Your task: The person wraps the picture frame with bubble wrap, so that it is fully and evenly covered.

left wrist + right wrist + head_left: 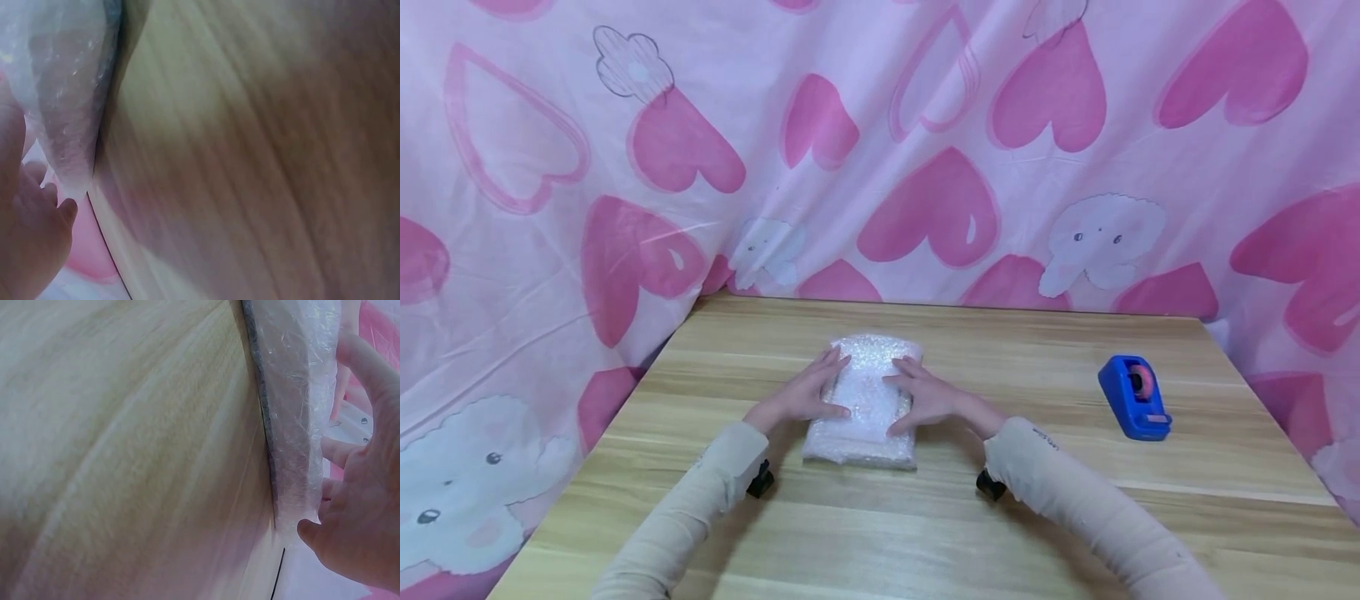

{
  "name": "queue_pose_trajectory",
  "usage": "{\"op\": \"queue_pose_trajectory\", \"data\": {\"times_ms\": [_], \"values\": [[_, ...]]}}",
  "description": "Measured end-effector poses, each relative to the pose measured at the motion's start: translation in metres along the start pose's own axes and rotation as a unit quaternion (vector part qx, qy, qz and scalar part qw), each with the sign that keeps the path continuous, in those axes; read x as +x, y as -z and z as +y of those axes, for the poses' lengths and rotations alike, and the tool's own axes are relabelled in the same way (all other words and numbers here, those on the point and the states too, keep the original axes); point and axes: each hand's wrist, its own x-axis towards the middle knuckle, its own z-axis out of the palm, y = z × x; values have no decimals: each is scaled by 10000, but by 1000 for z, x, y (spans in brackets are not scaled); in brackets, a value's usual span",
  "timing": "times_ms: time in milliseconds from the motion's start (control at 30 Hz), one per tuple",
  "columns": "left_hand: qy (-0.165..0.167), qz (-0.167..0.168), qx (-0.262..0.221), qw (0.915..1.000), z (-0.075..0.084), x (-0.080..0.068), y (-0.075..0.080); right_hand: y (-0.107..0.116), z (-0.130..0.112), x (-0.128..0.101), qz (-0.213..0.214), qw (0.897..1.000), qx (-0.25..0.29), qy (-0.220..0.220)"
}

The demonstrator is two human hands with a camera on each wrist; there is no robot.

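Note:
A flat parcel wrapped in clear bubble wrap (867, 400) lies in the middle of the wooden table (1000, 508). My left hand (808, 392) rests flat on its left side with straight fingers. My right hand (921, 396) lies flat on its right side the same way. The left wrist view shows the bubble wrap parcel (65, 94) edge beside my left hand (31, 237). In the right wrist view the wrapped parcel (297, 412) edge meets my right hand (359, 512), whose fingers lie on top of it.
A blue tape dispenser (1135, 397) with a pink roll stands on the table to the right of the parcel. A pink cloth with hearts (880, 150) hangs behind and around the table.

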Motion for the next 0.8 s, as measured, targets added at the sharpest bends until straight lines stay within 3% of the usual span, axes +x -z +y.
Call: {"op": "queue_pose_trajectory", "data": {"times_ms": [200, 567, 800], "values": [[52, 20, -268, 9996, 0, 1, -3, -1, 0, 0, 64, 9998, 157, 67], [178, 284, -291, 9990, 1, 2, -7, -3, 2, 0, 181, 9996, 220, 67], [317, 325, -299, 9985, 0, 2, -9, 1, 4, -7, 495, 9980, 345, 189]]}}
